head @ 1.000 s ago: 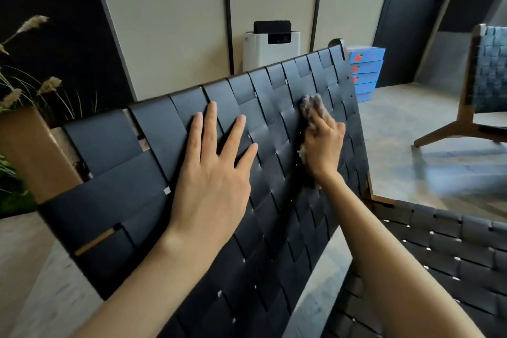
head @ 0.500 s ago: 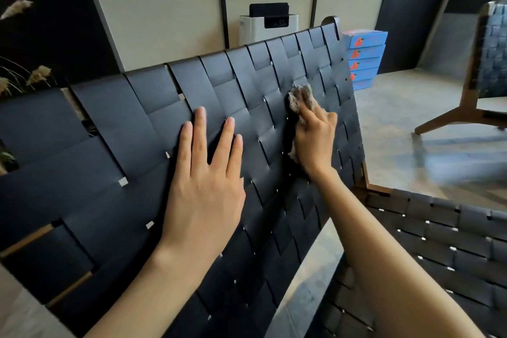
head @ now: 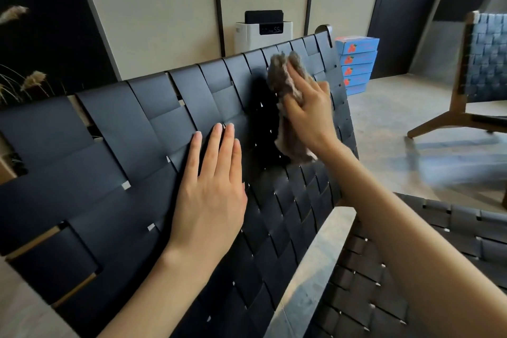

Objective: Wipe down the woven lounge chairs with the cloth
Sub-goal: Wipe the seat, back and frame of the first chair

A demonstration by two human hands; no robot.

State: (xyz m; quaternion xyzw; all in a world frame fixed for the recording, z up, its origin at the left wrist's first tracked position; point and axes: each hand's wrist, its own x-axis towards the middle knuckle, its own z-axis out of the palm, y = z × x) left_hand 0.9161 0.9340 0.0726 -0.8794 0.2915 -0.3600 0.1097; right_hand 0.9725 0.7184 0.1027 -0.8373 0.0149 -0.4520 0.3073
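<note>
Two hands touch the chair back (head: pixel 137 145). The right hand (head: pixel 310 115), curled on the cloth (head: pixel 284 85), has slid it up, so the top gets wiped. The left hand (head: pixel 211 200) stays flat.

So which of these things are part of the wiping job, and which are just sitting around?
In the job: cloth, right hand on it, left hand flat on the woven chair back, second woven chair.
Just lying about: stacked blue boxes, white appliance, dried grasses.
</note>
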